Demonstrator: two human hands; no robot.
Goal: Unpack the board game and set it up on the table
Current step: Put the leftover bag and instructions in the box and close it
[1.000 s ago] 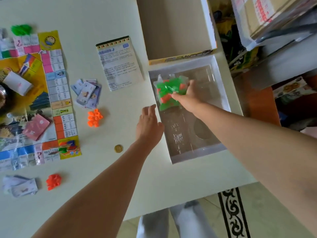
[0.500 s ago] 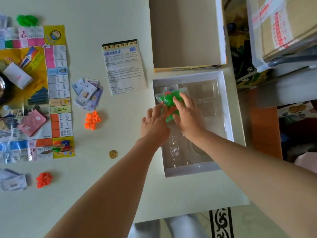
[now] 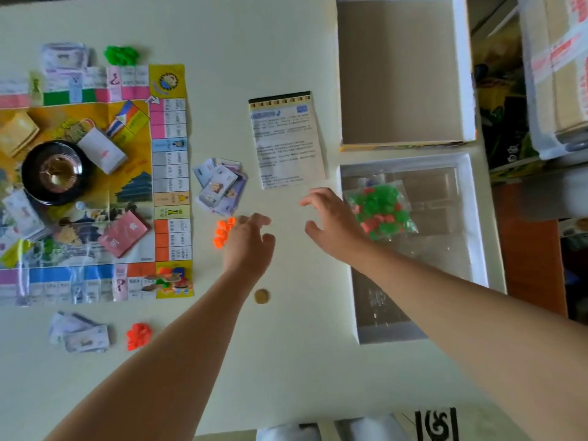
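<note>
The colourful game board (image 3: 95, 192) lies unfolded on the left of the white table, with card decks and a black round dish (image 3: 54, 171) on it. A clear bag of green and red pieces (image 3: 378, 208) lies in the plastic tray of the box bottom (image 3: 477, 218). My right hand (image 3: 331, 218) hovers just left of the bag, fingers spread and holding nothing. Beside a small heap of orange pieces (image 3: 222, 232), my left hand (image 3: 251, 240) hangs with loosely curled fingers, also holding nothing.
The box lid (image 3: 401, 74) lies upside down behind the tray. A rule sheet (image 3: 286, 138), a pile of play money (image 3: 219, 186), a gold coin (image 3: 261, 296), red pieces (image 3: 138, 335), more banknotes (image 3: 79, 335) and green pieces (image 3: 122, 55) lie on the table. Cartons stand at the right.
Both hands were on the bag of pieces over the tray. They have let go and moved left over the table; the bag now lies in the tray.
</note>
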